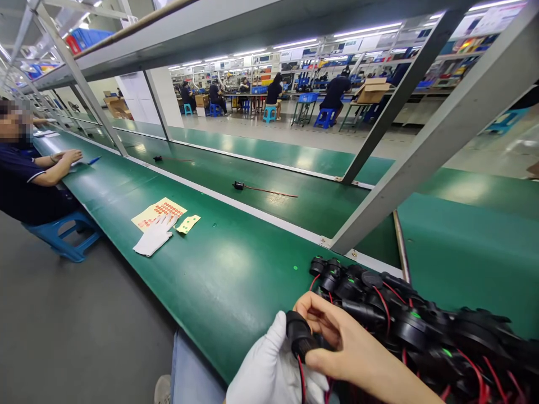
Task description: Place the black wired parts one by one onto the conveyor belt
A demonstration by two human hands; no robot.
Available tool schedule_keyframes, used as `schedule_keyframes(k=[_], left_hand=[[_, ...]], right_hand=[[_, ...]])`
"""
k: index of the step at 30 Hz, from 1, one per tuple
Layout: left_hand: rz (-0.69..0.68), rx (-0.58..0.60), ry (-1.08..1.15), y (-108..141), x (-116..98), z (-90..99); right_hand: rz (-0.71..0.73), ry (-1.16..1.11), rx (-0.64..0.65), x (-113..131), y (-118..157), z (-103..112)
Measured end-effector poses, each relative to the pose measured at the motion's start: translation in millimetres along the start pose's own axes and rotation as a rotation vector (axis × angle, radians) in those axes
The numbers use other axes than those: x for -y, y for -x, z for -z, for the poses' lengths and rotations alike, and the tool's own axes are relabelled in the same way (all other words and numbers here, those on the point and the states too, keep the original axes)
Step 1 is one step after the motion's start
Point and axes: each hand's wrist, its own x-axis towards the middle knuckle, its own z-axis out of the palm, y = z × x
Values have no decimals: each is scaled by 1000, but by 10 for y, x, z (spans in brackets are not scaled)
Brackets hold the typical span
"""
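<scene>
A black cylindrical part (298, 330) with a ribbed end and a red wire is held low in front of me. My left hand (269, 365), in a white glove, is closed around it from the left and below. My bare right hand (332, 331) grips the same part from the right, thumb near the ribbed end and fingers at the far side. Right beside my right hand lies a pile of similar black parts (415, 322) with red wires, several bearing green dots.
A white glove (154, 235) lies on a sheet of red stickers (170, 209), beside a scrap with green stickers (188, 224). Wired black parts (238, 185) lie on the lower strip past the rail. Slanted metal posts (425, 140) rise from the green bench (236, 269). A co-worker (21, 168) sits left.
</scene>
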Motion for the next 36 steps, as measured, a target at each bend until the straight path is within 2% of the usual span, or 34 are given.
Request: schedule_keyframes(k=[4, 11, 19, 26, 32, 34, 36], left_hand=[[-30, -56, 9, -3, 94, 39], [-52, -72, -9, 119, 43, 14], [-124, -102, -59, 147, 43, -123], [-226, -157, -194, 69, -21, -138], [-263, -160, -363, 117, -12, -190], [-274, -152, -423, 144, -12, -185], [-285, -140, -484, 165, -37, -164]], right_hand=[[6, -92, 21, -45, 12, 57], [57, 189, -55, 97, 109, 38], [113, 209, -124, 6, 95, 49], [155, 235, -177, -114, 115, 56], [105, 430, -201, -19, 189, 9], [170, 509, -214, 21, 194, 5], [373, 588, -248, 32, 184, 20]])
